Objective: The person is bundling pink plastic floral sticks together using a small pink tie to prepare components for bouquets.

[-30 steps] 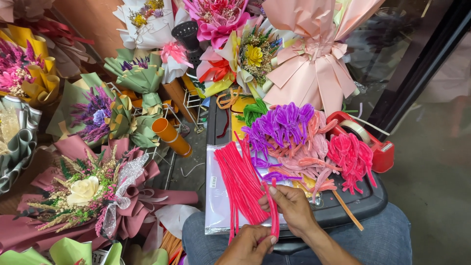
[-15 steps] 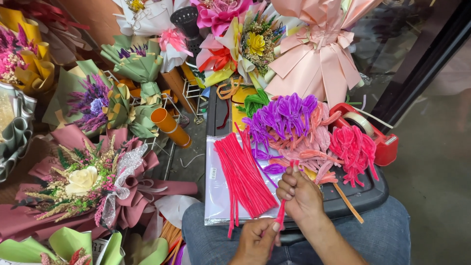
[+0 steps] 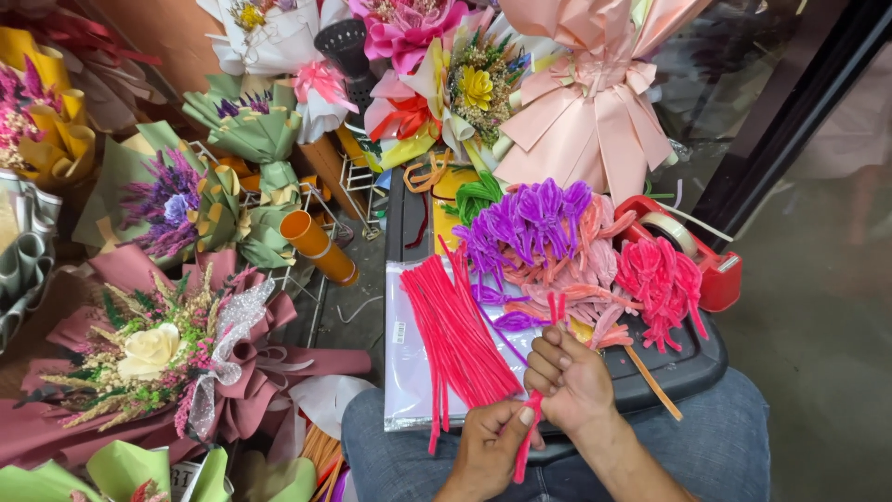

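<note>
**Twisting a pink pipe cleaner**

Pinching one pink pipe cleaner (image 3: 527, 437), both hands are clenched on it: the right hand (image 3: 569, 379) wraps its upper part, the left hand (image 3: 491, 448) grips just below. Keeping the fingers close together should give tighter bends. A loose bundle of pink stems (image 3: 455, 339) lies just left of the grip on a dark tray (image 3: 683, 367).

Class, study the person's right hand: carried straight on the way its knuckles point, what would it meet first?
Probably the heap of salmon-pink pipe cleaners just beyond the right hand, before the purple bunch; depth is unclear.
</note>
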